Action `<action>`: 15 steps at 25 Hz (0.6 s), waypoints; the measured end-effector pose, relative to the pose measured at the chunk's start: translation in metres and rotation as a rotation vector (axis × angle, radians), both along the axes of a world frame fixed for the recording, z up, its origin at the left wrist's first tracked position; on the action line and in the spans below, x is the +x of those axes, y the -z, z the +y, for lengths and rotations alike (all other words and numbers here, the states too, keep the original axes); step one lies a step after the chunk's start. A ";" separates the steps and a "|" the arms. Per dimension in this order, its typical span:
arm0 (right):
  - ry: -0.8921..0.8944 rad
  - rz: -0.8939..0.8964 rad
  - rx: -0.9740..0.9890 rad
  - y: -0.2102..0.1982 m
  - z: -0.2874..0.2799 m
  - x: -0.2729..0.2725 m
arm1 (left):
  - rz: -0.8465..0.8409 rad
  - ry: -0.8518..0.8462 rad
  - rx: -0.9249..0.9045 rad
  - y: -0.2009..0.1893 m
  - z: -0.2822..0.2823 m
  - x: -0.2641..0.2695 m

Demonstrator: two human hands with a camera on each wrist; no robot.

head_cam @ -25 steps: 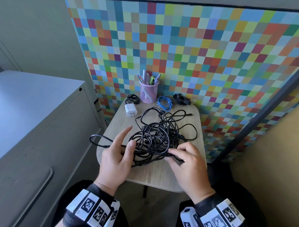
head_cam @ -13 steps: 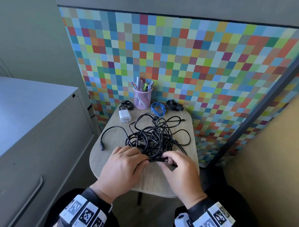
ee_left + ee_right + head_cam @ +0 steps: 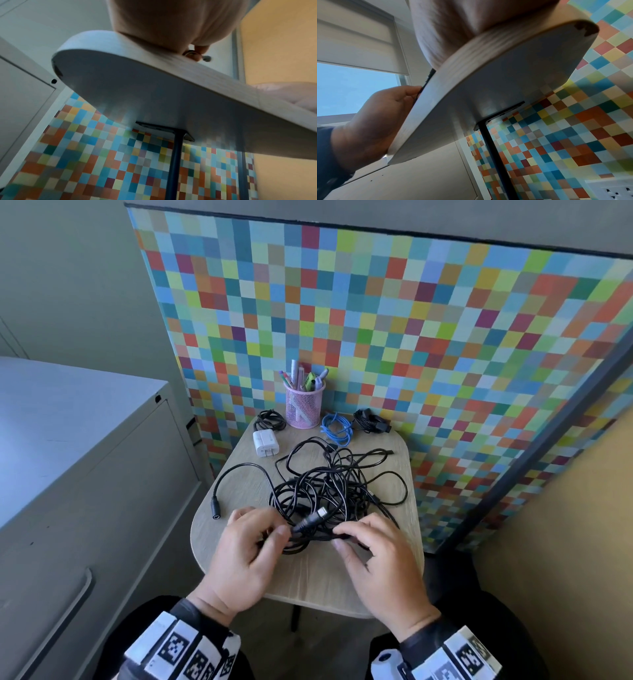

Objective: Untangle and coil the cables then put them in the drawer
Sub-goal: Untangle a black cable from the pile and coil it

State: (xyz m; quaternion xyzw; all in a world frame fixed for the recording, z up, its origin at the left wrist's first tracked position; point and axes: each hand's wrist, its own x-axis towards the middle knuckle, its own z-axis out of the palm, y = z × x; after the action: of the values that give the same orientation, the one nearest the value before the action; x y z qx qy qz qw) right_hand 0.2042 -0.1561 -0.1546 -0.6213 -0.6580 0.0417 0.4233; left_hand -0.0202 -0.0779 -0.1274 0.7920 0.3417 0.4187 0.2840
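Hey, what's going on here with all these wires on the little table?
A person is untangling a pile of black cables on a small wooden table. Their left hand pinches a barrel plug pulled from the tangle, while the right hand grips a strand beside it. Nothing from this pile is coiled yet.

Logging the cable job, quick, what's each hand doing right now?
Left hand: pinching a black cable plug at the tangle's near edge.
Right hand: fingers curled, pinching a strand of the tangled black cables.
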 end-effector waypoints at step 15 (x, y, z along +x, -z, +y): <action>-0.108 -0.196 -0.139 -0.017 -0.010 -0.024 | -0.034 -0.056 -0.208 -0.002 0.004 0.008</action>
State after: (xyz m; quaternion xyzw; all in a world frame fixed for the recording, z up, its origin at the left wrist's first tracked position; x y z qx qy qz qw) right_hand 0.1804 -0.1658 -0.1375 -0.6141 -0.7242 0.0489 0.3099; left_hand -0.0119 -0.0736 -0.1258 0.7414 0.4003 0.4020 0.3585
